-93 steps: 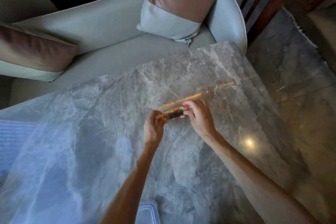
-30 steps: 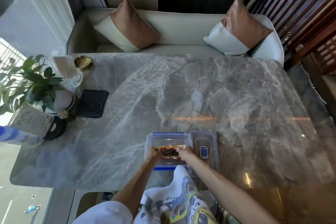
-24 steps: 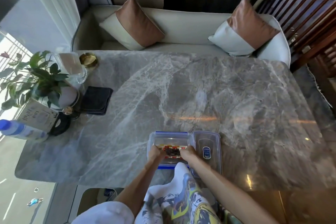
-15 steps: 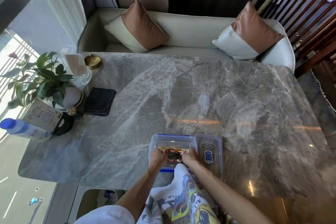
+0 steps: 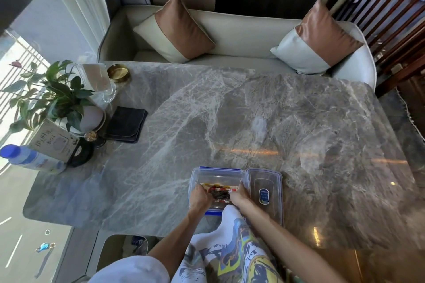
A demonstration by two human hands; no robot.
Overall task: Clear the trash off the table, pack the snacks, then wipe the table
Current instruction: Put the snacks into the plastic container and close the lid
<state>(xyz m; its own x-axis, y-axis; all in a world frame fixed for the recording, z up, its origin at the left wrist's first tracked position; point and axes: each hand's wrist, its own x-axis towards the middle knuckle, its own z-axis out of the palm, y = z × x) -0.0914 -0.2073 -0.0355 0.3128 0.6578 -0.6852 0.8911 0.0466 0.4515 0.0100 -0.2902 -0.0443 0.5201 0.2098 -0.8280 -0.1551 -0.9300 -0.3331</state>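
A clear plastic box with blue clips [image 5: 218,173] stands on the marble table [image 5: 230,122] near its front edge. Inside the box lies a snack packet [image 5: 217,192], red, yellow and dark. My left hand [image 5: 199,196] grips the packet's left end and my right hand [image 5: 239,195] grips its right end, both reaching down into the box. The box's clear lid [image 5: 265,193] lies flat on the table just right of the box.
At the table's left end stand a potted plant [image 5: 53,99], a glass jug [image 5: 99,82], a brass dish [image 5: 118,72], a folded dark cloth [image 5: 126,124], a card box [image 5: 54,142] and a blue-capped bottle [image 5: 30,159]. A sofa with two cushions [image 5: 230,39] runs behind the table.
Three seconds ago both hands held the packet over the bare table's right part. Since then it has come down into the box, where the hands press it lower; the view has shifted slightly.
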